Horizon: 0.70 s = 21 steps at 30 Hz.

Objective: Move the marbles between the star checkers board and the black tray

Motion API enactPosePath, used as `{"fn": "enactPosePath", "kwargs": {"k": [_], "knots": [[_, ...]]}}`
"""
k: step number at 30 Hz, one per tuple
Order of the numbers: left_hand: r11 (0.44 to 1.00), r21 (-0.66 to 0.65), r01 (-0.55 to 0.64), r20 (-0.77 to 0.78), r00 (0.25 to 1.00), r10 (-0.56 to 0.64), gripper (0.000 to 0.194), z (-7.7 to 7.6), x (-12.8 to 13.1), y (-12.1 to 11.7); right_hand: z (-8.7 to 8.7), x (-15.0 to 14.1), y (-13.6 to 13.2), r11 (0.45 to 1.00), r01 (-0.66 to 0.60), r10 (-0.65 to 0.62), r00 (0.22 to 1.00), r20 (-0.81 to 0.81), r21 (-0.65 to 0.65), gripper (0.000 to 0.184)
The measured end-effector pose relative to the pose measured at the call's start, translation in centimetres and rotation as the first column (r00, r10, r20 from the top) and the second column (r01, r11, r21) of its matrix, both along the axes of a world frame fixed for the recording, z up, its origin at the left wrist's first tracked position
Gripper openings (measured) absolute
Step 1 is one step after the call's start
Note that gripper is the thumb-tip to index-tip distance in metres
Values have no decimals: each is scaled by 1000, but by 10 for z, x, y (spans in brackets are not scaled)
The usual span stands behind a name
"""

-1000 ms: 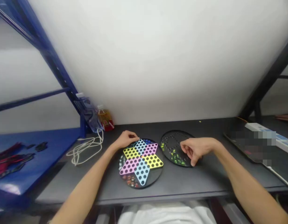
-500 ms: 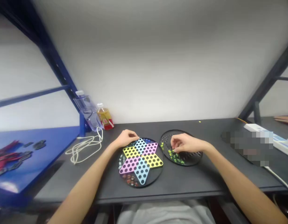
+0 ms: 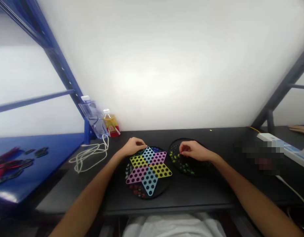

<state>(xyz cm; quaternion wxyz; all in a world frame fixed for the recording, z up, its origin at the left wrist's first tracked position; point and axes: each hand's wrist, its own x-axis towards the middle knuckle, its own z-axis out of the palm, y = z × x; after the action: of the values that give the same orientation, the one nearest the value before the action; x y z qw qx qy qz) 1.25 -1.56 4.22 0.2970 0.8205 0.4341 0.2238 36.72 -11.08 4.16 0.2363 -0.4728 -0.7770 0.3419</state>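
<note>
A round Chinese checkers board [image 3: 160, 192] with a pink, yellow and blue star lies on the dark table. Marbles [image 3: 135, 190] rest in the pockets round the star, reddish ones at its front left. My left hand [image 3: 134, 146] grips the board's back-left rim, thumb and fingertips together there. To the right lies a round dark tray [image 3: 175, 141], with yellow and green pieces [image 3: 186, 168] along its left and front side. Over this tray my right hand [image 3: 195, 150] is closed in a pinch. What sits between its fingertips, if anything, is too small and dark to tell.
Behind on the left stand a clear plastic container [image 3: 94, 115] and a yellow-and-red bottle [image 3: 111, 123]. A white cable [image 3: 92, 153] lies coiled before them. On the right are a white power strip [image 3: 285, 148] and another person's hand [image 3: 299, 129]. Left is a blue surface [image 3: 55, 151].
My right hand has shifted slightly left over the tray, its fingers drawn closer together. My left hand stays on the board's rim. The wall looks brighter and the table darker.
</note>
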Motion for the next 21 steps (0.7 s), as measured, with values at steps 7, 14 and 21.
{"fn": "enactPosePath", "kwargs": {"k": [7, 14, 21], "knots": [[1000, -5, 2, -11, 1000, -2, 34, 0, -1, 0, 3, -9, -6, 995, -95, 95, 994, -58, 5, 13], [1000, -4, 6, -16, 1000, -6, 37, 3, 1, -1, -2, -7, -2, 997, -58, 61, 995, -76, 47, 14], [1000, -19, 7, 2, 1000, -7, 37, 1, 0, -2, -4, -10, -3, 996, 27, -20, 996, -90, 82, 14]]}}
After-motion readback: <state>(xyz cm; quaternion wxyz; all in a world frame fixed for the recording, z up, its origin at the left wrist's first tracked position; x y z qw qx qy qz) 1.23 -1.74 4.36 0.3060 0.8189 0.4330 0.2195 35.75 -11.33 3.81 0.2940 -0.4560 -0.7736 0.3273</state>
